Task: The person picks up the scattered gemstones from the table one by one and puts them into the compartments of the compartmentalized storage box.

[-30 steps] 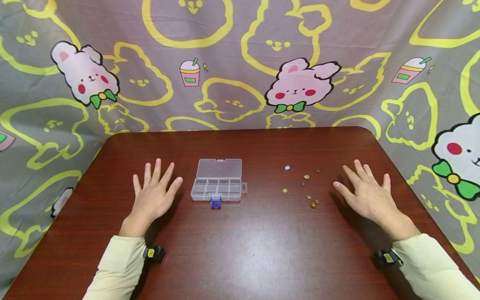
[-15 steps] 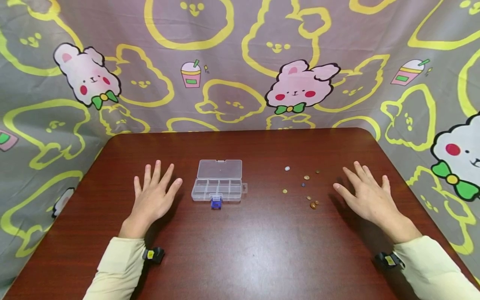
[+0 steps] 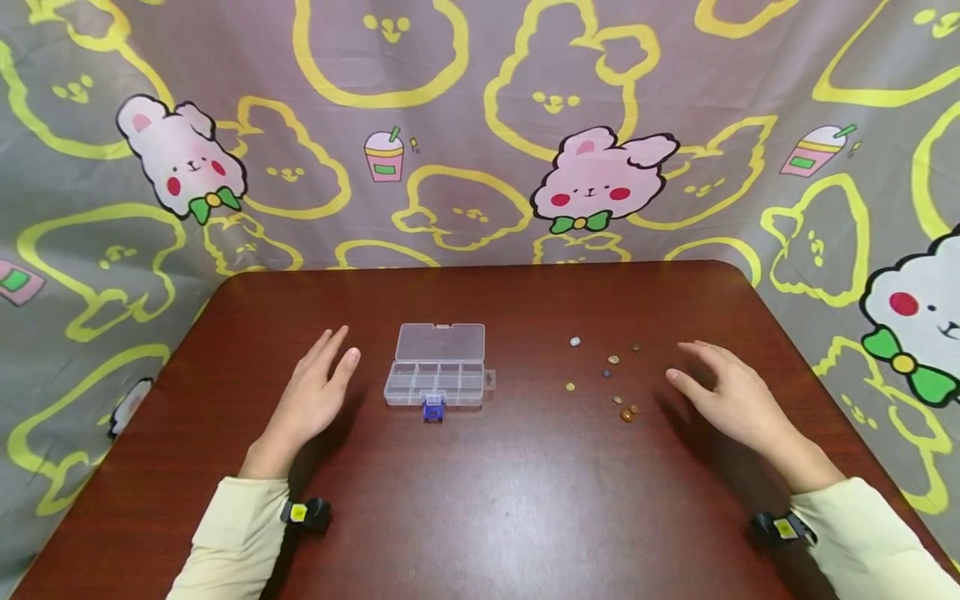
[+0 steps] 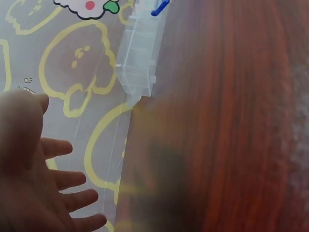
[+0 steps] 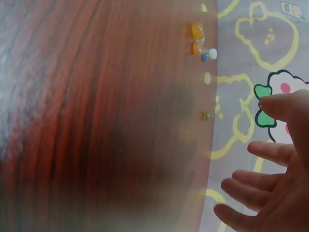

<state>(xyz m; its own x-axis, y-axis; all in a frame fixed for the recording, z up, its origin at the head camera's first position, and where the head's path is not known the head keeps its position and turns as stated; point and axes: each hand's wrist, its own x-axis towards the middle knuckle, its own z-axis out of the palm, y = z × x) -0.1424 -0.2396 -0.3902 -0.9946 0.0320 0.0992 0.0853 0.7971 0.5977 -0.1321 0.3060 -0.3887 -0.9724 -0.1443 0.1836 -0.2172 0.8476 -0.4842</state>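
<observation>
My left hand point(image 3: 306, 398) is held over the table left of a clear plastic compartment box point(image 3: 435, 385), its fingers extended and holding nothing. The box's lid point(image 3: 440, 342) lies folded back, and a blue clasp point(image 3: 433, 408) sits at its front. My right hand point(image 3: 738, 400) hovers to the right of several small scattered stones, fingers loosely bent and apart from them. Among these are a white stone point(image 3: 575, 342), a dark blue one point(image 3: 607, 374) and a brown one point(image 3: 626, 414). In the right wrist view, orange stones point(image 5: 197, 31) show near the table's far edge.
A brown wooden table point(image 3: 487, 492) carries everything. Behind and beside it hangs a grey curtain point(image 3: 465, 100) with yellow cartoon outlines. Each wrist wears a dark strap with a small camera point(image 3: 318, 516).
Both hands have turned from palms down with spread fingers to thumbs more upward, fingers drawn closer together. The box and stones stay in place; the head view tilts slightly.
</observation>
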